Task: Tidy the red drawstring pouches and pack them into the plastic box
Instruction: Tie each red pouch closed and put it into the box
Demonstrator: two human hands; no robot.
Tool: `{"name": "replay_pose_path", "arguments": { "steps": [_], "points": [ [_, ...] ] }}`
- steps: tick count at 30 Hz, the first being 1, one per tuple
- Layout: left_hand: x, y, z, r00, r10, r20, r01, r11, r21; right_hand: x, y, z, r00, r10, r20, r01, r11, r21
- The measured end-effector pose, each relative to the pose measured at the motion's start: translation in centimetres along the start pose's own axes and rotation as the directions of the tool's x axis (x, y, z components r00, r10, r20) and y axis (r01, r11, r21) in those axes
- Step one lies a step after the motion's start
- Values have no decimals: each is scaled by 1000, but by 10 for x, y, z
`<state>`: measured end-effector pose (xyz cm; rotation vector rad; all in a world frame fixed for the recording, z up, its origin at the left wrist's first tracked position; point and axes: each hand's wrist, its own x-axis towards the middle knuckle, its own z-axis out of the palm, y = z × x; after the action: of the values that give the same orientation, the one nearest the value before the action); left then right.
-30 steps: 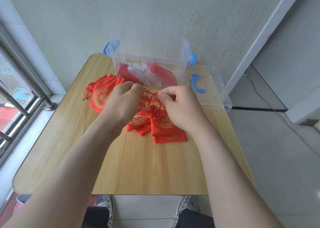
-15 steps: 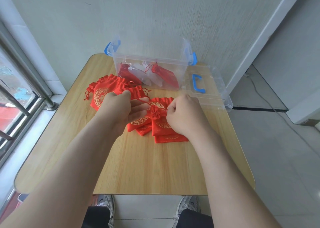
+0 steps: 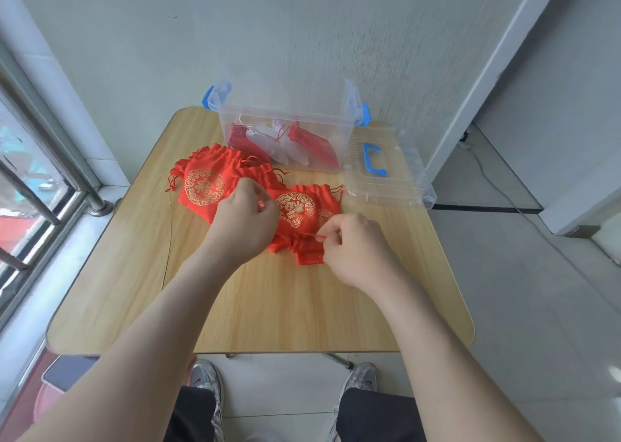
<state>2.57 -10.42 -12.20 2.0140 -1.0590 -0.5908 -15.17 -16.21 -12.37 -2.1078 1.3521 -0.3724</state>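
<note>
Pinching a thin red drawstring between thumb and fingertip, your right hand is curled shut just right of the pouch you are working on, with the cord running left from it across the gathered cloth. Your left hand is closed too, its thumb and forefinger nipping something small and red that looks like the other end of the cord, though you cannot be sure from here. Between the two hands lies the red drawstring pouch with its gold round emblem facing up, resting on top of at least one more pouch whose lower edge pokes out beneath your right hand. A second heap of red pouches sits to the left and farther back on the wooden worktop, partly hidden by your left hand, its loose strings trailing toward the window side.

The clear plastic box stands open at the far edge of the worktop against the wall, blue latches at both ends. Inside it you can see red pouches lying among some pale, translucent ones. Its clear lid with the blue handle lies flat just to the right of the box, reaching the worktop's right edge.
</note>
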Motion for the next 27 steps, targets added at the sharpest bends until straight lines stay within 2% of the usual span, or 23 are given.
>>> {"name": "replay_pose_path", "arguments": {
  "steps": [6, 11, 16, 20, 22, 24, 27],
  "points": [
    [-19, -13, 0, 960, 247, 130, -271, 934, 231, -14, -3, -1, 1000, 11, 8, -12, 1000, 10],
    [-30, -21, 3, 953, 296, 62, -301, 905, 301, -16, -7, 2, 995, 66, 69, -67, 998, 8],
    [-36, -19, 2, 951, 305, 53, -309, 918, 248, -27, -10, 15, 993, -2, -120, 16, 994, 113],
    [-42, -10, 0, 960, 278, 21, -278, 955, 100, -40, -18, 20, 957, 80, -279, -4, 965, 261],
    [-46, -6, -1, 973, 228, 27, -228, 974, 2, -44, -22, 16, 924, 175, -339, -38, 927, 374],
    [-49, -2, -1, 984, 169, 63, -162, 982, -93, -46, -23, 14, 899, 279, -338, -74, 857, 510],
    [-53, 3, 1, 990, 115, 86, -97, 978, -187, -43, -24, 18, 887, 418, -197, -119, 618, 777]
  ]
}}
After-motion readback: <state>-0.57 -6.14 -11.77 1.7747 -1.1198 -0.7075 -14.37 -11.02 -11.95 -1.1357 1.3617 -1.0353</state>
